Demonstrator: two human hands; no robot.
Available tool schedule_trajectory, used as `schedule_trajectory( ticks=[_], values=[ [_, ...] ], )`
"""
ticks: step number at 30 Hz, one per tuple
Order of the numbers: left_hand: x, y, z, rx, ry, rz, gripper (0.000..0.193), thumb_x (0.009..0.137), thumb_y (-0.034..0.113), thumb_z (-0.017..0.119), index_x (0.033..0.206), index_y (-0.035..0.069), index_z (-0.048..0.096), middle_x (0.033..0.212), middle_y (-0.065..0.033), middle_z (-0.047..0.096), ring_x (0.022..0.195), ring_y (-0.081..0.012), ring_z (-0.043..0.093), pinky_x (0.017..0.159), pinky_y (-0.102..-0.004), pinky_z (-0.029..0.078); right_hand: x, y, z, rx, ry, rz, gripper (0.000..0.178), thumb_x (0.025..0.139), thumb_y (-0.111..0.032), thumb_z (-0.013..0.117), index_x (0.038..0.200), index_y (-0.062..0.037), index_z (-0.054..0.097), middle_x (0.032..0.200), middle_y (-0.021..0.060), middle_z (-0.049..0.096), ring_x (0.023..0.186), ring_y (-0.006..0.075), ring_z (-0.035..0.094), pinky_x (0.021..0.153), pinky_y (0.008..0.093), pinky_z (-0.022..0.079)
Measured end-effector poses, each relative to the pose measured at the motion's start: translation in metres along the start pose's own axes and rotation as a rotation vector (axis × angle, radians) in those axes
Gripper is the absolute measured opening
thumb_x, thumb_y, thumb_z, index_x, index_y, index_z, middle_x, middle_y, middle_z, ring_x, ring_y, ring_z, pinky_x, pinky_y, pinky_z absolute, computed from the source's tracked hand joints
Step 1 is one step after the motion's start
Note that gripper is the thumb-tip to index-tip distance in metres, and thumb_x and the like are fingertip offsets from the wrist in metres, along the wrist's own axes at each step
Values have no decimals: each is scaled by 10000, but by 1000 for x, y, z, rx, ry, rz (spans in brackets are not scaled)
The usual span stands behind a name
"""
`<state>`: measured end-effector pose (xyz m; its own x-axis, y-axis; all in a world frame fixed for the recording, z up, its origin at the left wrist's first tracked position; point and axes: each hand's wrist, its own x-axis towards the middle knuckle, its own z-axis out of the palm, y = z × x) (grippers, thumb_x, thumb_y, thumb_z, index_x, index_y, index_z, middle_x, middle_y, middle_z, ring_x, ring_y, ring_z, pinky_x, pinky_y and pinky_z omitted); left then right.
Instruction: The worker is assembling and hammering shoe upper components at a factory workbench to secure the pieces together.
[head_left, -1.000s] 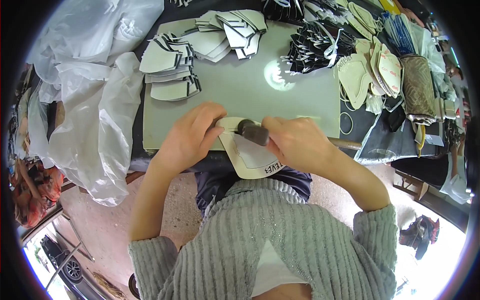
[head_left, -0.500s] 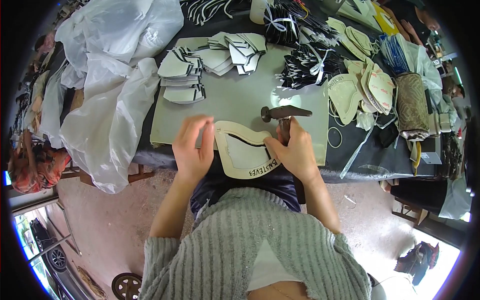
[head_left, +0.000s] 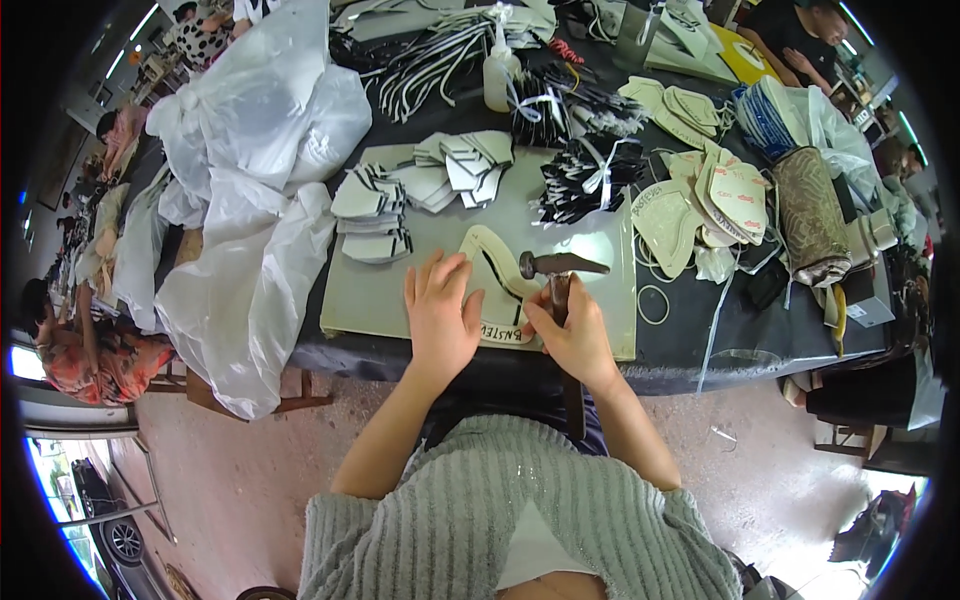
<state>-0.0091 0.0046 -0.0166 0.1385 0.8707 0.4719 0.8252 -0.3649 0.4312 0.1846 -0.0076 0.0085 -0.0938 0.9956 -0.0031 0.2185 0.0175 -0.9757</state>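
Note:
A cream curved template (head_left: 500, 250) with a cut-out middle rests on the grey-green board (head_left: 440, 235) in front of me, with a white piece and a dark edge showing in its opening. Over its left side is my left hand (head_left: 442, 310), fingers apart and holding nothing; whether it presses on the template I cannot tell. My right hand (head_left: 572, 325) grips a hammer (head_left: 575, 264) just below its head, with the handle hanging down towards my lap. The thumb and fingertips of that hand are at the template's right end; their exact contact is hidden.
White dark-edged pieces lie in stacks (head_left: 370, 215) at the board's back left. Tied black strips (head_left: 588, 182) lie at its back right. More cream templates (head_left: 665, 225), a rolled patterned cloth (head_left: 815, 215) and a squeeze bottle (head_left: 499, 75) surround it. Plastic bags (head_left: 245, 270) cover the left side.
The template has gone from tilted up at the table's front edge to lying on the board. My left hand has moved right and over it. The hammer stays in my right hand.

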Motion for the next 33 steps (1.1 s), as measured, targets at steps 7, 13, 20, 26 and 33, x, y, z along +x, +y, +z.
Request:
schedule_trajectory(
  ticks=[7,13,20,26,33],
  values=[
    [9,8,3,-195,55,-56,295,762,-12,716,1035,15,609,1117,-121,605,1136,-307,563,977,-431,399,1,-2,-2,2,11,57,217,916,-82,663,996,43,505,848,91,660,727,152,716,473,239,519],
    [69,-23,-35,-511,579,-140,240,911,19,653,1133,-5,566,1012,-159,645,919,-230,662,739,-299,540,1,-10,0,76,18,78,210,928,-92,652,993,50,511,854,81,651,752,154,725,447,228,518],
    [133,-99,-58,615,554,108,388,836,127,714,1197,45,598,1028,-114,684,900,-327,654,805,-420,516,19,-3,-11,41,-13,5,213,918,-110,660,952,45,517,724,86,647,669,179,720,573,295,508],
    [225,-52,11,-226,36,70,328,896,294,677,1065,13,680,1090,-197,680,1017,-384,642,870,-425,513,29,-11,-19,-220,-101,23,238,908,-167,676,848,19,540,665,92,618,556,164,662,539,318,482],
    [229,-52,54,227,-332,142,304,762,266,777,952,72,642,1025,-117,607,1006,-330,616,799,-491,490,19,-5,-19,1,-123,39,252,914,-172,671,860,34,537,691,130,650,580,184,696,533,347,503]
  ],
)
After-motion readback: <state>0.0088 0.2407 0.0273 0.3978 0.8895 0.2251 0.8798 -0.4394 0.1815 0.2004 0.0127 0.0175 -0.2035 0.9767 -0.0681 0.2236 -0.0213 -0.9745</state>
